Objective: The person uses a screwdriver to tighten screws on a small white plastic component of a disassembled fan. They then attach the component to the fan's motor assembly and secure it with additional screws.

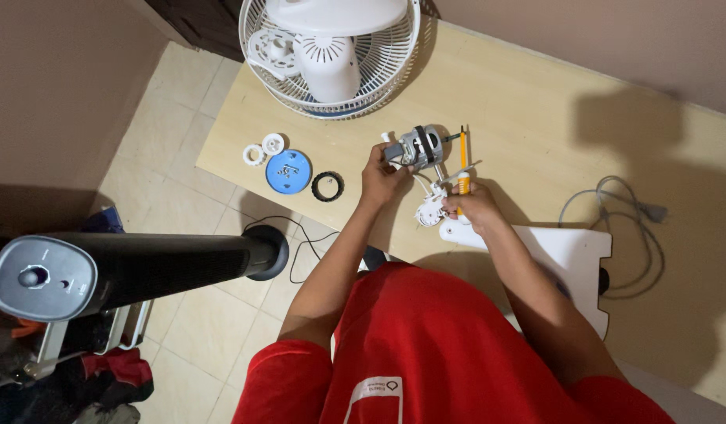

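At frame centre, my left hand clamps the grey fan motor above the table; my right hand fists a yellow screwdriver. A slipping tip could, I judge, scatter screws from the blue dish, left.

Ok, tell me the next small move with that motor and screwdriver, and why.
Probably bring the tip of the yellow screwdriver onto a fastener on the motor and turn it. The left hand grips the motor above the table, the right hand holds the screwdriver beside it, and loose screws already lie in the blue cap. The exact fastener is too small to tell.
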